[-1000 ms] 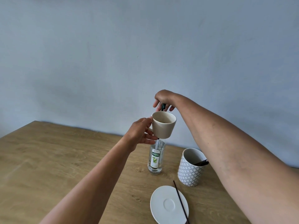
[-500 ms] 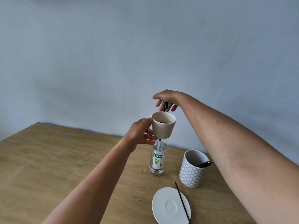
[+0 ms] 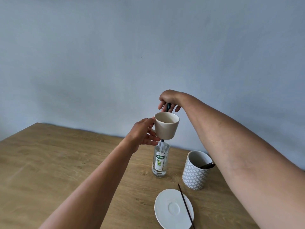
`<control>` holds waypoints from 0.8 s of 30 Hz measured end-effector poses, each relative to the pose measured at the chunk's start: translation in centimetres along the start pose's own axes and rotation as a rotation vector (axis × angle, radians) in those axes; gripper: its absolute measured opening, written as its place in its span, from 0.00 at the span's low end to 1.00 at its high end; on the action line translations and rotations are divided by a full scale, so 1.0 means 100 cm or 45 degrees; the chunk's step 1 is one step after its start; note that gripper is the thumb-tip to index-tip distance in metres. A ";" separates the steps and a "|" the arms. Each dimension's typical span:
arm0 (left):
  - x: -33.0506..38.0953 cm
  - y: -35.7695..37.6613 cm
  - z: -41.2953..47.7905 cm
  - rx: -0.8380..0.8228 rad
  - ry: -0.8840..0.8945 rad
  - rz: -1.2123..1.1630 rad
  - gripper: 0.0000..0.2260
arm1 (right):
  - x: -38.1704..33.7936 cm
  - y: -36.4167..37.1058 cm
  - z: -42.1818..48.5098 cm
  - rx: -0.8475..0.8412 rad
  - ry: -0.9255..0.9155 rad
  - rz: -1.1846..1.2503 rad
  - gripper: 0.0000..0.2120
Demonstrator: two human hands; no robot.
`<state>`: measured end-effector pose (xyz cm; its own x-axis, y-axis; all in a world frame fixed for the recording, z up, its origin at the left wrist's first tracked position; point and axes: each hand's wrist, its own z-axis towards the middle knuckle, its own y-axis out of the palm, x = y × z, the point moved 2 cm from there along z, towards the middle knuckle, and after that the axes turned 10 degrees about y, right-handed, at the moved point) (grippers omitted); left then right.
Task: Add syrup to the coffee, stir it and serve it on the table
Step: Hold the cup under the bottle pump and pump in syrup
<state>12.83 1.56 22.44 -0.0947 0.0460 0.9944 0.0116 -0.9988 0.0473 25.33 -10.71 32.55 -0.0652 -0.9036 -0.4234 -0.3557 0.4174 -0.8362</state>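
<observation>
My left hand (image 3: 143, 133) holds a beige coffee cup (image 3: 167, 128) by its handle, raised upright above the table. Directly behind and below the cup stands a clear syrup bottle (image 3: 160, 161) with a green and white label. My right hand (image 3: 168, 100) sits on top of the bottle's dark pump head (image 3: 168, 106), fingers closed around it, just above the cup's far rim. The pump's tube shows below the cup. The bottle's neck is hidden by the cup.
A white saucer (image 3: 173, 209) lies at the front of the wooden table (image 3: 66, 162) with a thin dark stir stick (image 3: 185, 204) across it. A patterned grey and white mug (image 3: 195, 172) holding dark utensils stands right of the bottle. A blue-grey wall is close behind.
My right hand has risen slightly with the pump head. The cup stays in place beneath it; the view has shifted a little.
</observation>
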 end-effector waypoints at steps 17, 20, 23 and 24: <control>-0.001 0.001 -0.001 -0.011 -0.009 -0.011 0.14 | 0.003 0.004 -0.002 0.037 0.036 0.059 0.21; 0.001 0.001 -0.002 -0.013 -0.010 -0.016 0.14 | 0.003 0.003 -0.004 0.045 0.040 0.092 0.20; 0.003 0.000 -0.004 -0.016 -0.007 -0.012 0.14 | 0.003 0.003 -0.003 0.061 0.024 0.148 0.19; 0.004 0.000 -0.004 -0.015 -0.007 -0.011 0.14 | 0.003 0.003 -0.003 0.068 0.015 0.172 0.19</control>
<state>12.36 1.54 22.80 -0.0892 0.0548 0.9945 -0.0007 -0.9985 0.0549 24.95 -10.92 32.22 -0.1201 -0.8396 -0.5298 -0.2925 0.5399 -0.7893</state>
